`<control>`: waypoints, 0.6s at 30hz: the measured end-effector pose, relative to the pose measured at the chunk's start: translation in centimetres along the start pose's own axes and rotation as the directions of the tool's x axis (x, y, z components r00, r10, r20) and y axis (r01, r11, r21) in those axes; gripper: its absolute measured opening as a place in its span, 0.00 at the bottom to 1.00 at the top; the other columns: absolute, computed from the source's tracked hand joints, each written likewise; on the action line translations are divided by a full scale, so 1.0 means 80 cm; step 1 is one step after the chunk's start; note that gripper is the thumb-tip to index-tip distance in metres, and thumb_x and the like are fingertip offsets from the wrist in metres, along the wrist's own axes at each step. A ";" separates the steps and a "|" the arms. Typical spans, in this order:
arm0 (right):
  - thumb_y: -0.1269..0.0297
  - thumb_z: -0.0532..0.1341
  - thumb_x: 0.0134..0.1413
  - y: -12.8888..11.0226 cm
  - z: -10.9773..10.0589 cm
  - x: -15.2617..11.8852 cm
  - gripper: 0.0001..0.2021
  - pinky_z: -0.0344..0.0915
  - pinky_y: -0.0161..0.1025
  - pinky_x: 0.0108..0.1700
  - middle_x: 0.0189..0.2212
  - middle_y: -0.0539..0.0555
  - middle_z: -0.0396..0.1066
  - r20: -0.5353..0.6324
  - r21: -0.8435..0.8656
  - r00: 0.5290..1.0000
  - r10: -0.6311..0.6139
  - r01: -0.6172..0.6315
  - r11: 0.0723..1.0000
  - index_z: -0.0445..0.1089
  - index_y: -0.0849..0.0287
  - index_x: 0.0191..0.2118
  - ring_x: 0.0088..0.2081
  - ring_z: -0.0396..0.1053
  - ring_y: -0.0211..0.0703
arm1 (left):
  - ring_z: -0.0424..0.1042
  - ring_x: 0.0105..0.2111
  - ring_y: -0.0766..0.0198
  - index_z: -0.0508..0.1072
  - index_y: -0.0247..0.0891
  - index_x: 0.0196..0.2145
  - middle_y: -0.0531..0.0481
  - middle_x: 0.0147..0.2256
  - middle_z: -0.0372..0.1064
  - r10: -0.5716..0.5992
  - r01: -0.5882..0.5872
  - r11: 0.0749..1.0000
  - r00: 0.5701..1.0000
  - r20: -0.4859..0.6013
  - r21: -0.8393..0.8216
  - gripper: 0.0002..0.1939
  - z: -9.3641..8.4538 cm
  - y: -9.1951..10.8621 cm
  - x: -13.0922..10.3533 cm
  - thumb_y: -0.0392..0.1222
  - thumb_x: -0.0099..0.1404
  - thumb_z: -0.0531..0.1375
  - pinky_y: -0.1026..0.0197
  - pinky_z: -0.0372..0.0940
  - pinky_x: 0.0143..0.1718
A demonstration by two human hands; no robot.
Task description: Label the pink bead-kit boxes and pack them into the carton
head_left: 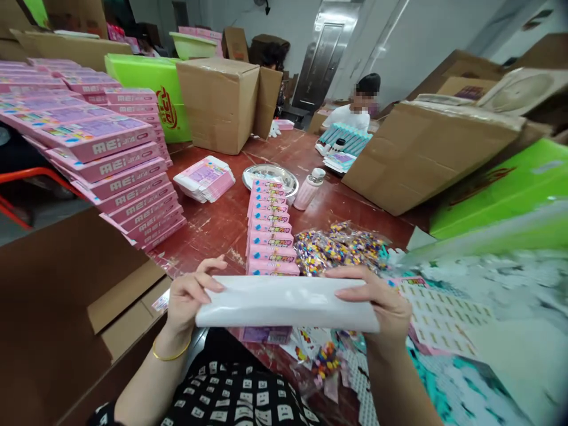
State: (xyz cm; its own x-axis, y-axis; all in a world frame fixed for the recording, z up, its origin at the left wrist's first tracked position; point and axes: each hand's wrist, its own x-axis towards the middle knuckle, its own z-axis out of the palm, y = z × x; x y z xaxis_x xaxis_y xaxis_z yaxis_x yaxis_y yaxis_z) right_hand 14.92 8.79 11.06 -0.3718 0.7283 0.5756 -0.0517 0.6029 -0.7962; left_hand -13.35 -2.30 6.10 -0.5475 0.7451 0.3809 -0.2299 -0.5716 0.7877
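A glossy white folded sheet [288,303] is held level in front of me, curved along its length. The fingers of my left hand [190,296] grip its left end, and my right hand [386,302] grips the right end with the thumb and fingers around it. Just beyond the sheet, a row of pink boxes [271,231] leans away across the red table [213,228]. Bags of colourful beads [341,245] lie to the right of that row. Part of a purple and pink box [266,335] shows beneath the sheet.
Stacked pink boxes [128,171] fill the left, above an open carton [44,307]. A metal tray [288,177], a bottle [309,189] and flat boxes [206,177] stand farther back. Cartons [426,148] and sheets of parts [448,307] occupy the right. A person [350,115] sits beyond.
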 end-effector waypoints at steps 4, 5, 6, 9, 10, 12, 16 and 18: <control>0.58 0.71 0.48 0.000 -0.056 -0.069 0.06 0.74 0.46 0.37 0.38 0.54 0.78 -0.384 -0.054 0.921 0.059 -0.087 0.995 0.78 0.49 0.24 0.37 0.76 0.50 | 0.77 0.40 0.56 0.74 0.41 0.19 0.51 0.28 0.79 0.047 -0.029 0.993 0.987 -0.155 0.113 0.12 0.004 0.014 -0.015 0.43 0.48 0.75 0.48 0.67 0.53; 0.60 0.72 0.45 0.000 -0.071 -0.088 0.05 0.75 0.45 0.37 0.36 0.54 0.78 -0.504 -0.088 0.861 0.066 -0.128 0.988 0.78 0.50 0.24 0.36 0.76 0.49 | 0.77 0.39 0.58 0.75 0.40 0.21 0.51 0.30 0.79 0.027 0.001 0.992 0.973 -0.229 0.123 0.11 0.005 0.012 -0.015 0.41 0.47 0.75 0.52 0.69 0.51; 0.63 0.73 0.42 -0.001 -0.088 -0.108 0.04 0.75 0.44 0.35 0.33 0.53 0.78 -0.617 -0.100 0.783 0.083 -0.183 0.978 0.78 0.52 0.25 0.34 0.76 0.47 | 0.77 0.37 0.60 0.76 0.38 0.24 0.51 0.32 0.79 -0.009 0.049 0.990 0.958 -0.287 0.130 0.11 0.007 0.008 -0.016 0.40 0.46 0.74 0.56 0.71 0.47; 0.66 0.73 0.36 -0.012 -0.140 -0.167 0.09 0.75 0.38 0.25 0.29 0.52 0.77 -0.824 0.121 0.483 0.298 -0.363 0.924 0.77 0.56 0.29 0.27 0.74 0.43 | 0.77 0.32 0.64 0.76 0.37 0.29 0.53 0.31 0.79 -0.149 0.210 0.966 0.928 -0.343 0.149 0.13 0.013 -0.014 -0.014 0.37 0.45 0.73 0.62 0.74 0.39; 0.66 0.72 0.35 -0.019 -0.154 -0.186 0.10 0.75 0.37 0.25 0.29 0.54 0.77 -0.828 0.237 0.398 0.395 -0.390 0.890 0.77 0.58 0.30 0.27 0.75 0.44 | 0.77 0.32 0.64 0.76 0.38 0.29 0.54 0.30 0.79 -0.196 0.260 0.952 0.924 -0.330 0.164 0.13 0.016 -0.022 -0.013 0.37 0.44 0.72 0.63 0.74 0.38; 0.64 0.71 0.37 -0.035 -0.173 -0.220 0.11 0.78 0.37 0.29 0.33 0.57 0.78 -0.782 0.406 0.308 0.542 -0.407 0.818 0.77 0.58 0.31 0.32 0.78 0.47 | 0.78 0.33 0.64 0.76 0.40 0.30 0.55 0.30 0.79 -0.261 0.327 0.921 0.921 -0.288 0.210 0.14 0.021 -0.035 -0.011 0.37 0.43 0.72 0.63 0.74 0.39; 0.60 0.70 0.42 -0.055 -0.170 -0.255 0.12 0.79 0.37 0.38 0.39 0.57 0.78 -0.752 0.434 0.313 0.580 -0.427 0.794 0.76 0.54 0.36 0.43 0.78 0.50 | 0.78 0.33 0.63 0.76 0.43 0.29 0.58 0.29 0.78 -0.289 0.347 0.895 0.930 -0.228 0.281 0.15 0.031 -0.047 -0.010 0.39 0.41 0.73 0.60 0.75 0.39; 0.54 0.70 0.43 -0.058 -0.166 -0.264 0.13 0.78 0.38 0.38 0.38 0.57 0.78 -0.748 0.420 0.329 0.577 -0.438 0.795 0.75 0.54 0.35 0.43 0.78 0.50 | 0.77 0.31 0.63 0.75 0.41 0.29 0.56 0.29 0.78 -0.247 0.303 0.913 0.943 -0.221 0.274 0.16 0.035 -0.045 -0.011 0.39 0.41 0.73 0.60 0.75 0.37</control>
State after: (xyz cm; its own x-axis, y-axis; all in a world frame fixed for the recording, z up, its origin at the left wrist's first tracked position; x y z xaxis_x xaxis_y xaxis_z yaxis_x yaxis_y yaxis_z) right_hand 35.30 -5.03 5.07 0.5410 0.8309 -0.1302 -0.2678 0.0234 -0.9632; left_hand -9.78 0.06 4.29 -0.6378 0.7681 0.0575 -0.1555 -0.2015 0.9671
